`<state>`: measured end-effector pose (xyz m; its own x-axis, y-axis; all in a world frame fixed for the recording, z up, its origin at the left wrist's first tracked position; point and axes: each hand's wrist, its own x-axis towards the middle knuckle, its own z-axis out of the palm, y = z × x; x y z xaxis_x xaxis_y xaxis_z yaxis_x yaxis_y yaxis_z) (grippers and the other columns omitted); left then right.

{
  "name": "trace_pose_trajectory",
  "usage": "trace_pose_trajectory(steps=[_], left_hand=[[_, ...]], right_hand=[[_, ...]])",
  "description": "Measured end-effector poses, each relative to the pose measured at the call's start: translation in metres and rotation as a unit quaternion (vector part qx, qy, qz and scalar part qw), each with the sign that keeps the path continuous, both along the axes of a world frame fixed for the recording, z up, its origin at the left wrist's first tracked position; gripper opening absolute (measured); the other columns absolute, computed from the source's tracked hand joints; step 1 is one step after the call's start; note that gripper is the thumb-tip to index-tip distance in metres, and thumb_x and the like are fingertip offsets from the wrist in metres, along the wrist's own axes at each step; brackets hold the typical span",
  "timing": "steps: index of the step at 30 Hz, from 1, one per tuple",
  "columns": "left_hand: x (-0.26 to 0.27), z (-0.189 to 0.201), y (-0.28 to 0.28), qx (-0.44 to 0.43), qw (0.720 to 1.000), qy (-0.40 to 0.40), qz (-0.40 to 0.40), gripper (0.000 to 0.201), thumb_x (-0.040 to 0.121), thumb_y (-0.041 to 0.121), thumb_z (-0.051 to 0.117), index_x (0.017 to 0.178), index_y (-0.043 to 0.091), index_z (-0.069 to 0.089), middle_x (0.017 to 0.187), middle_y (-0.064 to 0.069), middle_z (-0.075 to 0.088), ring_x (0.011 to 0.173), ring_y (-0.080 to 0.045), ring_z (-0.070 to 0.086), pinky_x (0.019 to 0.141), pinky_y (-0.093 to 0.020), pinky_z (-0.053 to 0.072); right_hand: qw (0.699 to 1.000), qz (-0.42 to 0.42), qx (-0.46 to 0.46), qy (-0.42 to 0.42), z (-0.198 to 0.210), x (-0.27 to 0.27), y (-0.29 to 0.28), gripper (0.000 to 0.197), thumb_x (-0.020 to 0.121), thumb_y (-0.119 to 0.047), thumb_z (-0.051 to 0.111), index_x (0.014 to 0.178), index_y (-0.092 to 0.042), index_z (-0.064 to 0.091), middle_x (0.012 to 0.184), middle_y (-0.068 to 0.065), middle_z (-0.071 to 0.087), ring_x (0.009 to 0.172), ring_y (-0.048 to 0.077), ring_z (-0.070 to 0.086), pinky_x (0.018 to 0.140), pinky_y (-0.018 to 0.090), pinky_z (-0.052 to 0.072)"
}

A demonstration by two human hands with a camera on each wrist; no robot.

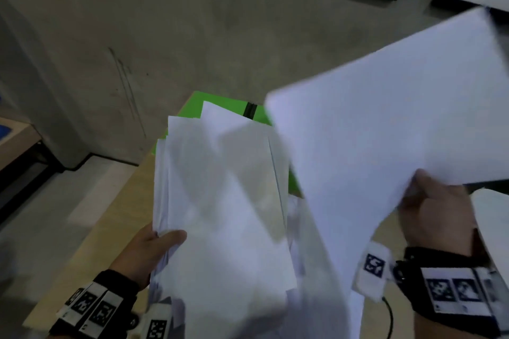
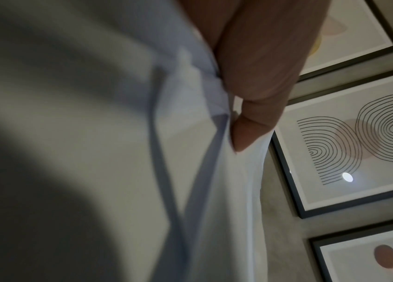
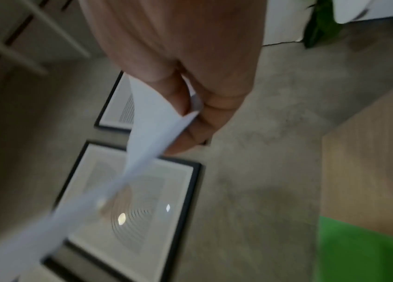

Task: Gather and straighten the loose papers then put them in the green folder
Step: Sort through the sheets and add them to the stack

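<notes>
Black wrist straps bearing white, black-patterned marker tags; thin black cable at right.

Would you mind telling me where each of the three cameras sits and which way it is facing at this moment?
Head: worn on the head, looking down at the table, green folder and papers; both hands show, left hand and right hand.
Left wrist: on the left wrist, looking along the thumb pressed on the paper stack toward framed pictures.
Right wrist: on the right wrist, looking along the fingers pinching a loose sheet.
Shared: both wrist views show the line-pattern picture; head and right wrist show the green folder.
</notes>
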<state>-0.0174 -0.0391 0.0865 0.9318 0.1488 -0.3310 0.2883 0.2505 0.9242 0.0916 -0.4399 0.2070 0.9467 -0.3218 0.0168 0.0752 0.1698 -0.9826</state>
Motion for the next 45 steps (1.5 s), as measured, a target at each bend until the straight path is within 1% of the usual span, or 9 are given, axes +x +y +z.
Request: trace_pose_trajectory(steps=[8,10,15,17,22,29,32,36,45], left_hand=[[0.005,0.003,-0.007,-0.028,0.998,-0.008,-0.054,0.072,0.030,0.045,0.093,0.090,0.008,0.078,0.096,-0.023,0.075,0.081,-0.033,0.073,0.061,-0.031,0.060],[0.005,0.007,-0.008,-0.035,0.997,0.015,-0.063,0.049,0.044,0.031,0.088,0.087,0.008,0.079,0.096,-0.024,0.075,0.081,-0.031,0.074,0.062,-0.031,0.059],[0.001,0.024,-0.014,-0.023,0.993,0.049,-0.101,0.041,0.063,0.045,0.083,0.090,0.016,0.078,0.095,-0.014,0.077,0.080,-0.023,0.074,0.069,-0.033,0.057],[0.001,0.035,-0.017,0.038,0.992,0.072,-0.097,0.023,0.090,0.047,0.055,0.088,0.027,0.067,0.077,0.008,0.077,0.067,-0.005,0.069,0.063,-0.019,0.046],[0.004,0.050,-0.019,0.155,0.975,-0.046,-0.153,0.087,0.045,0.092,0.053,0.098,0.024,0.069,0.079,0.025,0.074,0.070,0.008,0.068,0.059,-0.005,0.047],[0.014,0.085,-0.043,0.221,0.953,-0.205,0.038,0.048,0.041,0.089,0.059,0.080,0.061,0.064,0.081,0.061,0.051,0.087,0.039,0.045,0.075,0.013,0.031],[0.023,0.088,-0.044,0.197,0.940,-0.275,0.035,0.044,0.064,0.039,0.075,0.092,0.069,0.060,0.092,0.048,0.062,0.093,0.028,0.056,0.076,0.005,0.041],[0.036,0.081,-0.038,0.167,0.936,-0.301,0.074,0.054,0.068,0.001,0.080,0.107,0.032,0.060,0.094,0.011,0.068,0.080,0.018,0.062,0.068,-0.001,0.047],[0.042,0.094,-0.039,0.159,0.932,-0.283,0.163,0.063,0.049,0.044,0.079,0.105,0.047,0.050,0.118,-0.011,0.057,0.101,-0.022,0.061,0.089,-0.025,0.051]], right_hand=[[0.954,0.128,-0.263,0.061,-0.060,-0.013,0.089,0.039,0.086,-0.003,0.053,0.049,0.001,0.042,0.046,0.018,0.045,0.043,0.019,0.045,0.053,0.026,0.038],[0.966,0.120,-0.220,0.063,-0.074,-0.013,0.103,0.012,0.088,-0.006,0.058,0.076,-0.010,0.060,0.073,0.007,0.065,0.066,0.013,0.061,0.068,0.029,0.045],[0.939,0.279,-0.019,0.202,-0.106,-0.013,0.105,0.081,0.069,-0.016,0.082,0.138,-0.022,0.039,0.129,0.001,0.062,0.115,0.017,0.062,0.098,0.040,0.050],[0.905,0.341,0.032,0.254,-0.110,-0.020,0.106,0.079,0.061,-0.014,0.086,0.132,-0.011,0.051,0.126,0.011,0.065,0.114,0.027,0.063,0.099,0.046,0.049],[0.938,0.272,-0.112,0.184,-0.092,-0.020,0.110,0.011,0.074,-0.002,0.076,0.081,-0.007,0.069,0.073,-0.001,0.074,0.074,0.017,0.072,0.068,0.031,0.055],[0.966,0.132,-0.220,0.026,-0.063,-0.033,0.117,0.034,0.072,-0.028,0.081,0.061,-0.001,0.064,0.056,0.007,0.067,0.056,0.018,0.064,0.063,0.035,0.053],[0.951,0.215,-0.219,0.031,-0.063,-0.035,0.112,0.053,0.055,-0.058,0.084,0.086,-0.017,0.073,0.085,-0.002,0.077,0.085,0.013,0.072,0.079,0.033,0.057],[0.966,0.238,-0.098,-0.010,-0.056,-0.034,0.115,0.041,0.056,-0.019,0.086,0.095,-0.013,0.072,0.092,0.002,0.078,0.088,0.016,0.073,0.074,0.027,0.056],[0.978,0.164,-0.092,-0.093,-0.028,-0.045,0.136,0.032,0.061,-0.015,0.079,0.084,0.004,0.067,0.082,0.016,0.073,0.073,0.018,0.069,0.069,0.032,0.056]])
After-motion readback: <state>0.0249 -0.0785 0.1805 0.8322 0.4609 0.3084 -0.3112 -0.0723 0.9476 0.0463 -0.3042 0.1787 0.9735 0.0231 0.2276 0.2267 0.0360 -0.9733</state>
